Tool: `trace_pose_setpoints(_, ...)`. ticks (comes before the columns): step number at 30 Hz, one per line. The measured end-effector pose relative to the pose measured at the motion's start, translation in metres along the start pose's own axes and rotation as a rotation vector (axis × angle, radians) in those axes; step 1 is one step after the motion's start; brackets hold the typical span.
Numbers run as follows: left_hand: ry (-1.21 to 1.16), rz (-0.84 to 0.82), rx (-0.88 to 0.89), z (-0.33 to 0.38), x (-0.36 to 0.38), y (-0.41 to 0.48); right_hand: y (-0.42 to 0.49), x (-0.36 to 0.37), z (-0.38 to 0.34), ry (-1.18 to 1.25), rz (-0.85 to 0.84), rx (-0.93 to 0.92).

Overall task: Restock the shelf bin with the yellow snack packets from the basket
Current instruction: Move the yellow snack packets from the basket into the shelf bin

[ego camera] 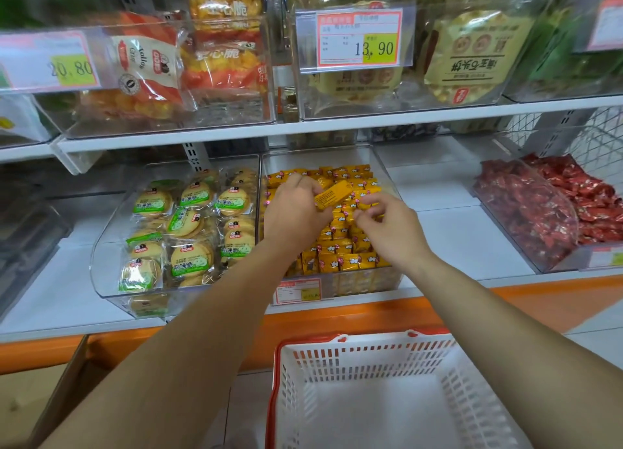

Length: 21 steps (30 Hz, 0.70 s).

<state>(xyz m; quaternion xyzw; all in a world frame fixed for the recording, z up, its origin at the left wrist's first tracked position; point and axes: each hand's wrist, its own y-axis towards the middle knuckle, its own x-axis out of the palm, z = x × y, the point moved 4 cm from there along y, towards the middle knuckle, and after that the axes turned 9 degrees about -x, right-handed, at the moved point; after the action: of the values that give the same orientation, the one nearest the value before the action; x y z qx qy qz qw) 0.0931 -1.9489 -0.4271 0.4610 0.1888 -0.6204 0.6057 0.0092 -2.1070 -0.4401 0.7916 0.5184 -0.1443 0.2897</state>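
Observation:
A clear shelf bin [381, 165] on the lower shelf holds several yellow snack packets [340, 246], lined up in rows. My left hand [296, 209] hovers over the middle of the bin and pinches one yellow packet [332, 195] with its printed back facing up. Just to the right, my right hand [391, 226] hangs over the packets with fingers loosely curled, and I cannot see anything held in it. Below the shelf, the white basket [371, 354] with a red rim shows a bare bottom with no packets.
A clear bin of green-labelled round biscuits [188, 233] stands directly left of the yellow bin. A bin of red packets [553, 209] sits at the right. The upper shelf [303, 125] overhangs with more bins and price tags. A cardboard box [40, 401] lies at lower left.

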Motion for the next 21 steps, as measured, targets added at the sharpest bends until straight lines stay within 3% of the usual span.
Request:
trace_pose_setpoints(5, -0.094, 0.028, 0.176, 0.004, -0.026, -0.046, 0.001, 0.004, -0.014, 0.278, -0.01, 0.221)
trace_pose_setpoints(8, -0.1, 0.008, 0.236, 0.008, -0.035, -0.07, -0.002, 0.009, -0.028, 0.435, -0.038, 0.199)
trace_pose_setpoints(14, -0.613, -0.163, -0.132, -0.005, -0.045, -0.083, -0.011, 0.01, -0.031, 0.752, -0.085, 0.184)
trace_pose_setpoints(18, -0.59, -0.231, -0.152, -0.009, -0.05, -0.084, -0.014, 0.011, -0.035, 0.815, -0.049, 0.205)
trace_pose_setpoints(21, -0.197, -0.21, -0.052, -0.02, -0.059, -0.071, -0.011, 0.003, -0.034, 0.645, -0.021, 0.173)
